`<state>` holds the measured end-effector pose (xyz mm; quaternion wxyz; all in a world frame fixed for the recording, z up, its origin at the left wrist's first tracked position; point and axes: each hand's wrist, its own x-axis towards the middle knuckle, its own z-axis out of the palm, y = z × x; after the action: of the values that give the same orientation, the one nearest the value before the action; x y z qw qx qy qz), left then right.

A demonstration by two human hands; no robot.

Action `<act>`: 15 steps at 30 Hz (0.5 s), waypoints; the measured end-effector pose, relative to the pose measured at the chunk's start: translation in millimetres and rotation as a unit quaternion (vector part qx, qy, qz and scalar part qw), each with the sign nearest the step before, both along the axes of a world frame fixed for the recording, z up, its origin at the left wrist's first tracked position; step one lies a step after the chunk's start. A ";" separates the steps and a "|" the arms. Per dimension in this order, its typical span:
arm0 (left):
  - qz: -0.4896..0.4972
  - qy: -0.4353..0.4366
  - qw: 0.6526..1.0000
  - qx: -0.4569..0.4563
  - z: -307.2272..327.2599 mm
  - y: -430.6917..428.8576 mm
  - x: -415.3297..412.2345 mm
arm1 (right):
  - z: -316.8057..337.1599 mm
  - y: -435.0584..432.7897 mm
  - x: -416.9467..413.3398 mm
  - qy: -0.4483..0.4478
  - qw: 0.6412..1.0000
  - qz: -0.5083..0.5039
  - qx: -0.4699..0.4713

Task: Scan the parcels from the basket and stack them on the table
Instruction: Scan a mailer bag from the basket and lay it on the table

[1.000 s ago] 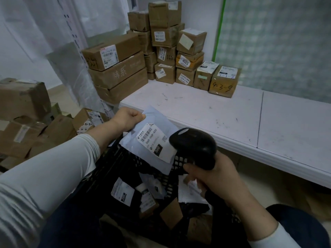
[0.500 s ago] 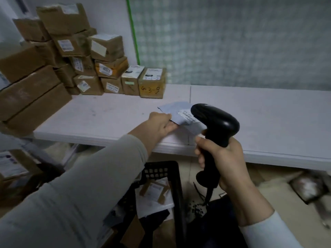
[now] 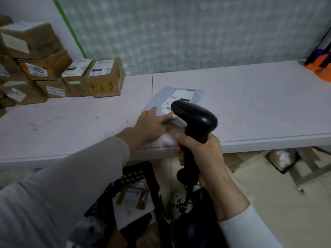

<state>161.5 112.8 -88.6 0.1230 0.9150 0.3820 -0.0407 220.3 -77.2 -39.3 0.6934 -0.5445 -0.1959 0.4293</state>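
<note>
A flat grey mailer (image 3: 157, 102) with a white label lies on the white table (image 3: 250, 104) near its front edge. My left hand (image 3: 150, 124) holds the mailer's near edge, thumb on top. My right hand (image 3: 202, 154) grips the handle of a black barcode scanner (image 3: 195, 119), held upright just in front of the mailer and hiding part of the label. The black basket (image 3: 136, 174) stands on the floor below the table edge, with labelled parcels (image 3: 132, 196) inside.
Brown cardboard boxes (image 3: 105, 79) are stacked at the table's back left, one marked 4-3-9. An orange object (image 3: 320, 63) sits at the far right end. The scanner's cable (image 3: 188, 194) hangs down. A bag (image 3: 283, 160) lies under the table.
My left hand carried the grey mailer from above the basket over to the table, where it now lies flat. The scanner came up and to the right with my right hand.
</note>
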 end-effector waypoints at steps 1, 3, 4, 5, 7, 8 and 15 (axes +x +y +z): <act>-0.017 0.008 1.000 0.010 2.2 1.0 13.0 | -1.2 1.4 4.4 -0.001 1.000 -0.005 -0.001; -0.048 0.005 0.999 0.005 7.4 -3.2 37.2 | -3.1 3.5 12.5 -0.009 1.000 -0.014 -0.005; -0.056 -0.010 0.998 -0.014 8.7 -4.4 48.4 | -3.7 4.2 15.7 -0.010 1.000 -0.017 -0.006; -0.057 -0.031 0.996 -0.060 12.3 -7.9 54.7 | -4.1 4.3 17.9 -0.010 1.000 -0.020 -0.007; -0.031 -0.091 0.975 -0.200 16.8 -7.9 57.5 | -5.3 4.9 18.2 -0.013 1.000 -0.017 -0.007; -0.023 -0.130 0.962 -0.241 19.6 -7.0 52.6 | -6.2 5.5 15.8 -0.015 1.000 -0.012 -0.008; 0.118 -0.330 0.937 -0.014 8.0 -17.0 -82.1 | -13.9 18.5 -49.9 -0.032 0.991 0.124 -0.023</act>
<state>79.4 95.8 -80.6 0.2584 0.8238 0.4244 0.2730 170.4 -58.8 -53.3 0.6153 -0.5451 -0.2741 0.4991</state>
